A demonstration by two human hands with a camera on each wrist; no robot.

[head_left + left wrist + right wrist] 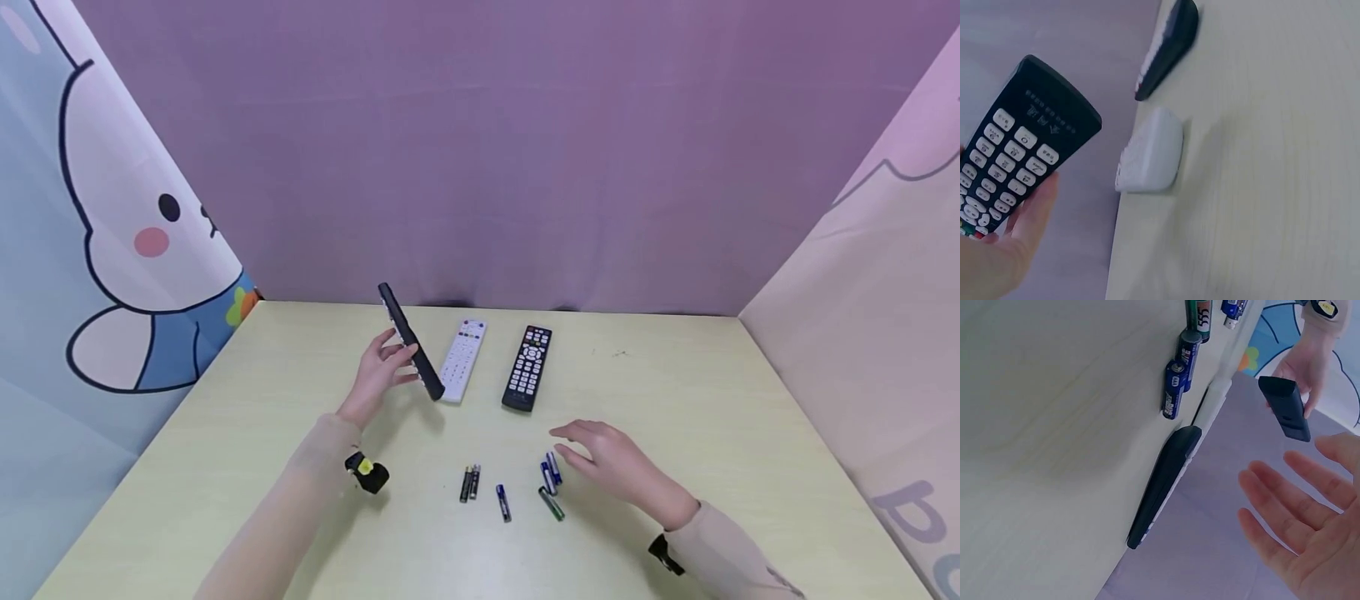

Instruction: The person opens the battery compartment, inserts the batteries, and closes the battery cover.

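Observation:
My left hand (378,372) grips a black remote control (411,342) by its sides, raised over the table and tilted. Its white number buttons face the camera in the left wrist view, where the remote (1025,131) fills the left side. The right hand (609,457) hovers with fingers spread and holds nothing, just beside two blue batteries (551,472). A green battery (551,503) lies just below those two. In the right wrist view the palm and loose fingers (1272,515) show, with blue batteries (1174,390) on the tabletop.
A white remote (462,361) and another black remote (527,368) lie on the pale table (645,367). Two dark batteries (469,483) and a single blue battery (503,503) lie nearer the front. A purple cloth (495,167) hangs behind the table.

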